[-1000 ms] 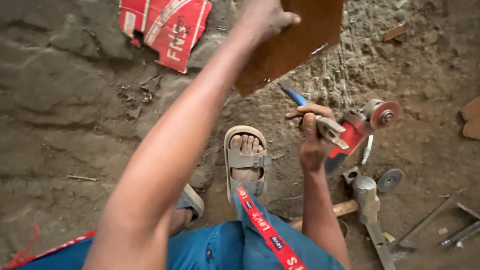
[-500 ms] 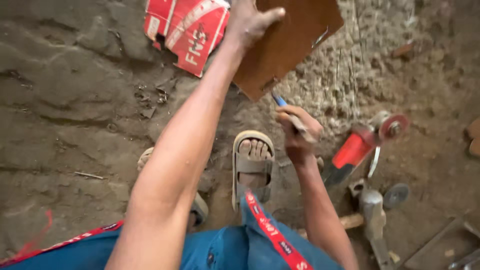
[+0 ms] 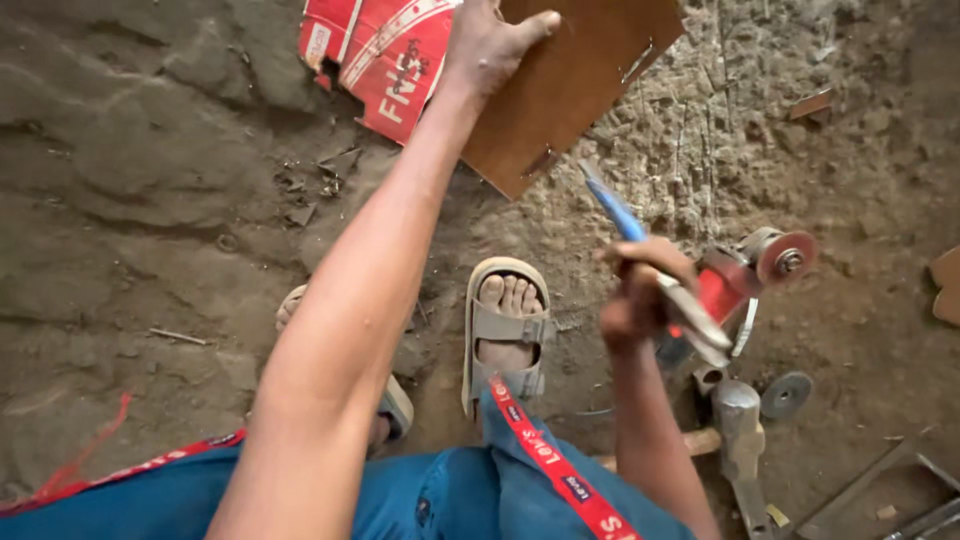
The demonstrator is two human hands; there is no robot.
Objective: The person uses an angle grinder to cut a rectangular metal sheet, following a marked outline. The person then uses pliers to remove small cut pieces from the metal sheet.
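Since half a second ago the right hand (image 3: pixel 640 290) has lifted a little off the red angle grinder (image 3: pixel 745 285); its fingers stay closed around a blue-handled metal tool (image 3: pixel 640 240), kind unclear. Left hand (image 3: pixel 490 45) still holds the flat brown hardboard sheet (image 3: pixel 590 70) beyond the tan sandal (image 3: pixel 505 330), thumb over its near edge. The sheet looks light, stiff, with sharp corners; an edge pinch seems the best hold.
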